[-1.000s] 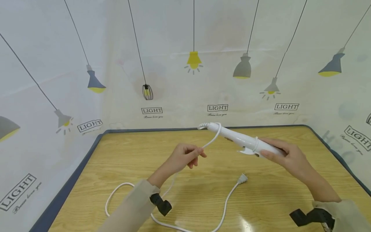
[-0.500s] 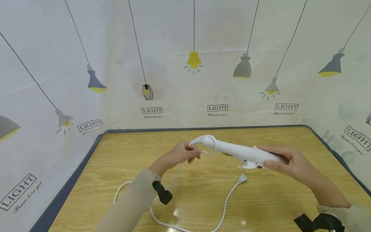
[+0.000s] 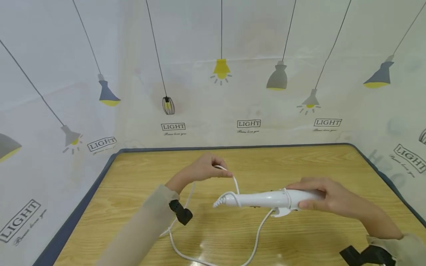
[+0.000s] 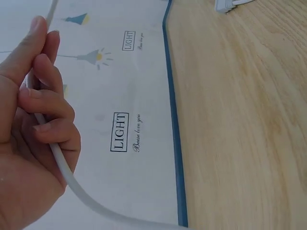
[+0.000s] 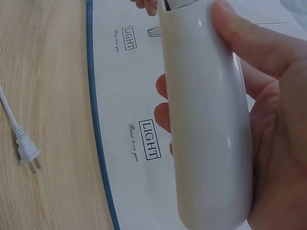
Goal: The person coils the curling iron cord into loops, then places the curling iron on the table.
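A white curling iron (image 3: 263, 200) is held level above the table, its thick end in my right hand (image 3: 329, 197). In the right wrist view that hand's thumb and fingers wrap around the smooth white barrel (image 5: 206, 120). A small lever (image 3: 281, 212) juts out below its middle. At the left end, the white cord (image 3: 236, 183) leaves a ribbed sleeve and loops around the handle. My left hand (image 3: 204, 168) pinches the cord above and left of that end. In the left wrist view the cord (image 4: 60, 158) runs through its curled fingers.
The rest of the cord (image 3: 256, 244) lies in a loop on the wooden table (image 3: 133, 192). Its two-pin plug (image 5: 29, 149) shows in the right wrist view. A backdrop printed with lamps (image 3: 199, 92) stands around the table.
The curling iron has come down from a tilt to nearly level, its cord end lowest of all now. My left hand has risen slightly, keeping its hold on the cord.
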{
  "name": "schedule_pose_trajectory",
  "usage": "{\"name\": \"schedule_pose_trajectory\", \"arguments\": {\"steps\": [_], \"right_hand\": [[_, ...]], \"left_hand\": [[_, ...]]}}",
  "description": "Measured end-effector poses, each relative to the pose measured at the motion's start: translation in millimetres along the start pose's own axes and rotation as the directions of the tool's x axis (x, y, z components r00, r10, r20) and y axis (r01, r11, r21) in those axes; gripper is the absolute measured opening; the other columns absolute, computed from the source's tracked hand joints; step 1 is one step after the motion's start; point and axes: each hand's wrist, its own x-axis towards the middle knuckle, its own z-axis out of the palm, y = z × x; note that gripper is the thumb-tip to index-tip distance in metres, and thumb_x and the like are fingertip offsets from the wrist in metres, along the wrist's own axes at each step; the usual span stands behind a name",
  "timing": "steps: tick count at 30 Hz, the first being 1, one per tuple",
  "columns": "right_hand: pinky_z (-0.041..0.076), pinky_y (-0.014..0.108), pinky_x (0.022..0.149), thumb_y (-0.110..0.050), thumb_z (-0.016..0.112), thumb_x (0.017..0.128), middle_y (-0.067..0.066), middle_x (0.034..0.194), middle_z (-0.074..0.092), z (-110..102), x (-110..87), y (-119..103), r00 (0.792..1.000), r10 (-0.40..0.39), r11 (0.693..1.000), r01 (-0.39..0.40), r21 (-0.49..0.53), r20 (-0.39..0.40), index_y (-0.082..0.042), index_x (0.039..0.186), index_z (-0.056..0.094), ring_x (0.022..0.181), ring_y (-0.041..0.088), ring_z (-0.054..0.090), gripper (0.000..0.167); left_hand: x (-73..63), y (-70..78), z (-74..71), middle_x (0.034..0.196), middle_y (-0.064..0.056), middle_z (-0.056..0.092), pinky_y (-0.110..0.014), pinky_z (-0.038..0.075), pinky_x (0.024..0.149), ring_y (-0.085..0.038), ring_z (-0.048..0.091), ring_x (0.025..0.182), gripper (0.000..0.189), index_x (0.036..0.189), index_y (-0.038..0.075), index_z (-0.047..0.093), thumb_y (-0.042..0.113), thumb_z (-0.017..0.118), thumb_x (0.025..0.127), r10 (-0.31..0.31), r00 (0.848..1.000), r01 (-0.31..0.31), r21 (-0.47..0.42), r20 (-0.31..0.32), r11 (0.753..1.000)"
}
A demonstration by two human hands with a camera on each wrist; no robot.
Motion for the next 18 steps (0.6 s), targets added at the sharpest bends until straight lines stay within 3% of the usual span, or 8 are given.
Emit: {"name": "schedule_pose_trajectory", "arguments": {"steps": [4,8,13,18], "right_hand": [[0.045,0.027,0.056,-0.011,0.065,0.086,-0.005,0.095,0.061,3,0.9,1,0.996,0.091,0.992,-0.093,-0.083,-0.019,-0.018,0.124,0.06,0.073,0.011,0.051,0.039],[0.041,0.025,0.054,-0.025,0.066,0.085,-0.009,0.087,0.058,8,3.9,2,0.982,0.173,0.958,-0.185,-0.221,-0.072,-0.023,0.121,0.062,0.069,0.007,0.048,0.037],[0.041,0.027,0.057,-0.035,0.065,0.085,-0.009,0.092,0.06,12,7.2,7,0.964,0.218,0.91,-0.257,-0.326,-0.151,-0.023,0.12,0.062,0.072,0.007,0.05,0.037],[0.04,0.031,0.056,-0.035,0.065,0.085,0.003,0.1,0.062,12,9.1,14,0.942,0.223,0.882,-0.304,-0.36,-0.249,-0.019,0.121,0.061,0.073,0.014,0.051,0.04]], "left_hand": [[-4.3,12.0,-4.6,0.076,-0.001,0.063,-0.028,0.041,0.057,-0.011,0.045,0.059,0.017,0.089,0.009,0.072,0.024,0.067,0.085,-0.008,1.0,0.008,0.026,0.0,1.0],[-8.3,22.1,-2.9,0.075,-0.002,0.064,-0.027,0.04,0.054,-0.011,0.045,0.056,0.017,0.09,0.009,0.073,0.024,0.066,0.086,0.019,1.0,-0.018,0.055,-0.01,0.998],[-16.5,34.1,6.4,0.07,-0.002,0.062,-0.024,0.037,0.048,-0.01,0.037,0.048,0.022,0.097,0.007,0.072,0.025,0.06,0.09,0.057,0.998,-0.056,0.091,-0.007,0.994],[-26.8,43.4,18.3,0.072,-0.002,0.06,-0.024,0.038,0.046,-0.013,0.039,0.047,0.029,0.114,0.001,0.064,0.018,0.049,0.097,0.107,0.994,-0.107,0.086,0.012,0.991]]}}
